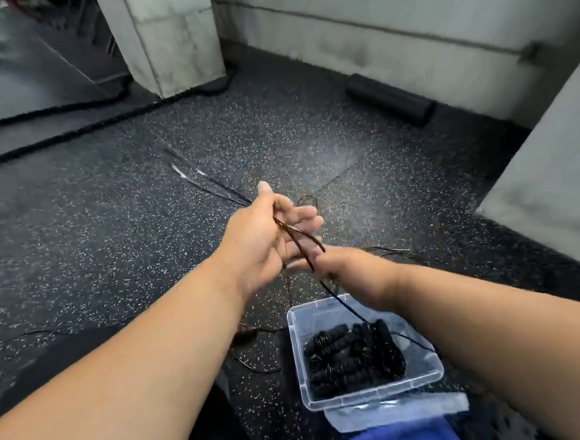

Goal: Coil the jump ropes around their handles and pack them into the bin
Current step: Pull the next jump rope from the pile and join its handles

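Observation:
A thin dark jump rope (298,241) runs between both hands above the speckled floor. My left hand (266,242) holds it in the crook of its raised thumb, with the fingers loosely extended. My right hand (345,271) is curled into a fist round the rope just to the right and nearer me. From the right fist the cord drops into the clear plastic bin (300,367) on the floor below. Several black foam handles (352,351) wound with cord lie inside the bin. More loose rope (397,251) trails on the floor beyond my right hand.
The bin's lid (398,413) lies under its near edge. A blurred rope with slim handles (207,182) lies ahead of my hands. A thick black battle rope (69,132) crosses the floor at left. A black foam roller (390,99) sits by the wall, near a concrete pillar (166,39).

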A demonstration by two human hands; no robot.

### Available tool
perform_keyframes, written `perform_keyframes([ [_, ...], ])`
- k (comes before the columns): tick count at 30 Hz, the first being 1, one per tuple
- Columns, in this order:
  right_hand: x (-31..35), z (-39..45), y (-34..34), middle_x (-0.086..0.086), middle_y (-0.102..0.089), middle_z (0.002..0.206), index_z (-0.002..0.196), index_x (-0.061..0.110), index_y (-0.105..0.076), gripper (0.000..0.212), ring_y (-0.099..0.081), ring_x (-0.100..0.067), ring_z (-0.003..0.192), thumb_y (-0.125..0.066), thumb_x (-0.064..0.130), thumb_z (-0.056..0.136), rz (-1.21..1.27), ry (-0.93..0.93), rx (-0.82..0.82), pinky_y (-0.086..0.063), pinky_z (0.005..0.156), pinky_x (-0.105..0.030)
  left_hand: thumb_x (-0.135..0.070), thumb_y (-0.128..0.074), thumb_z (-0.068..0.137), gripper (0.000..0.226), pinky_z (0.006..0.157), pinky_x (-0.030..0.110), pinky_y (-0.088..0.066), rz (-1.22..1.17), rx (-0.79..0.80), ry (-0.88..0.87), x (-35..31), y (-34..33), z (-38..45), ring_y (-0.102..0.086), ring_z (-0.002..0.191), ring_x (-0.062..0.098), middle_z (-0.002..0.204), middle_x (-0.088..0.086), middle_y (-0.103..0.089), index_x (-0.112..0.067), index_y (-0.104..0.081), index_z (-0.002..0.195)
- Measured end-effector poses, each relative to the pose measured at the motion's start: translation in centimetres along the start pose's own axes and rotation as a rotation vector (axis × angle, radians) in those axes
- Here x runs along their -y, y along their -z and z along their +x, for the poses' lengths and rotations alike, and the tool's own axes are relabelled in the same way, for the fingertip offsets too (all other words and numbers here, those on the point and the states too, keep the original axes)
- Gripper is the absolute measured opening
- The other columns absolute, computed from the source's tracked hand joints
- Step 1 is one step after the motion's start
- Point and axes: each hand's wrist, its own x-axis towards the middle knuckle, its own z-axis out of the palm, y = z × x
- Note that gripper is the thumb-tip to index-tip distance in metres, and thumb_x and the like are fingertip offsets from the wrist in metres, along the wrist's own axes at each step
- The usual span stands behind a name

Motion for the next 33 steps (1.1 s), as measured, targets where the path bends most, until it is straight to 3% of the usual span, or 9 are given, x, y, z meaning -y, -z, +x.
perform_keyframes([
  [5, 0.0, -3.8, -2.1, -0.014, -0.077, 0.096, 0.084, 0.017, -0.073, 0.032, -0.068, -0.042, 0.096, -0.061, 0.046, 0.089, -0.053, -0.047, -0.027, -0.049, 0.101, -0.06, -0.051, -0.027, 0.113, 0.051, 0.055, 0.038, -0.063, -0.221, -0.082, -0.1, -2.9, 1.2, -0.5, -0.079, 0.07, 0.024, 0.074, 0.01, -0.076, -0.016, -0.055, 0.089],
  [9, 2.1, -6.5, -0.4, -0.002, -0.055, 0.063, 0.076, 0.011, -0.055, 0.038, -0.056, -0.025, 0.062, -0.05, 0.032, 0.106, -0.142, -0.012, -0.214, -0.057, 0.075, -0.037, -0.068, -0.041, 0.102, 0.055, 0.083, 0.047, -0.062, -0.159, -0.176, -0.135, -3.8, 3.2, -0.2, -0.077, 0.095, 0.026, 0.105, 0.011, -0.076, -0.016, -0.06, 0.103],
  [11, 3.3, -7.6, 0.4, 0.004, -0.044, 0.06, 0.077, 0.016, -0.048, 0.036, -0.042, -0.016, 0.056, -0.046, 0.033, 0.108, -0.01, 0.029, -0.274, -0.047, 0.064, -0.033, -0.088, -0.044, 0.081, 0.085, 0.112, 0.056, -0.045, 0.05, 0.014, -0.098, -2.3, 3.0, -1.2, -0.064, 0.125, 0.028, 0.131, 0.006, -0.07, -0.018, -0.057, 0.127],
  [14, 4.7, -7.8, 0.6, 0.002, -0.041, 0.06, 0.077, 0.018, -0.053, 0.036, -0.041, -0.017, 0.057, -0.047, 0.038, 0.106, 0.168, 0.155, -0.332, -0.039, 0.068, -0.04, -0.093, -0.059, 0.073, 0.096, 0.124, 0.045, -0.036, 0.571, 0.476, -0.117, 1.9, 1.4, -3.7, -0.049, 0.143, 0.011, 0.15, -0.009, -0.058, -0.039, -0.041, 0.151],
  [18, 7.1, -7.1, -0.2, -0.003, -0.038, 0.061, 0.08, 0.016, -0.053, 0.036, -0.041, -0.021, 0.06, -0.043, 0.036, 0.107, 0.408, 0.296, -0.33, -0.043, 0.073, -0.042, -0.03, -0.07, 0.101, 0.029, 0.103, 0.014, -0.044, 0.936, 0.643, -0.175, 8.1, -1.1, -5.6, -0.056, 0.103, -0.023, 0.122, -0.026, -0.066, -0.036, -0.059, 0.128],
  [23, 8.0, -6.5, -0.1, -0.008, -0.063, 0.075, 0.091, 0.014, -0.062, 0.037, -0.06, -0.024, 0.078, -0.038, 0.034, 0.112, 0.464, 0.339, -0.372, -0.046, 0.08, -0.036, -0.036, -0.036, 0.114, 0.035, 0.101, 0.025, -0.047, 0.964, 0.578, -0.079, 9.3, -1.4, -6.0, -0.06, 0.107, -0.011, 0.13, -0.019, -0.067, -0.027, -0.068, 0.127],
  [26, 6.8, -6.8, 1.3, -0.004, -0.076, 0.102, 0.109, 0.024, -0.072, 0.04, -0.068, -0.02, 0.1, -0.036, 0.042, 0.111, 0.171, 0.269, -0.499, -0.047, 0.09, -0.031, -0.041, -0.036, 0.114, 0.039, 0.098, 0.043, -0.052, 0.624, 0.488, 0.063, 7.3, -2.2, -6.0, -0.073, 0.109, 0.017, 0.11, -0.001, -0.08, -0.023, -0.062, 0.092],
  [28, 5.4, -7.1, 2.2, -0.003, -0.074, 0.114, 0.117, 0.026, -0.071, 0.043, -0.066, -0.018, 0.107, -0.036, 0.05, 0.109, 0.123, 0.174, -0.548, -0.046, 0.094, -0.034, -0.045, -0.036, 0.113, 0.048, 0.086, 0.048, -0.06, 0.286, 0.345, 0.111, 5.3, -2.6, -5.8, -0.076, 0.086, 0.03, 0.074, 0.011, -0.072, -0.019, -0.055, 0.078],
  [33, 3.0, -6.8, 2.0, -0.004, -0.074, 0.118, 0.109, 0.025, -0.067, 0.029, -0.065, -0.021, 0.106, -0.047, 0.046, 0.107, 0.242, 0.052, -0.487, -0.045, 0.091, -0.038, -0.053, -0.039, 0.11, 0.042, 0.056, 0.035, -0.059, 0.018, 0.276, 0.241, 3.0, -2.3, -5.4, -0.031, 0.042, 0.01, 0.053, -0.005, -0.027, -0.02, -0.056, 0.089],
])
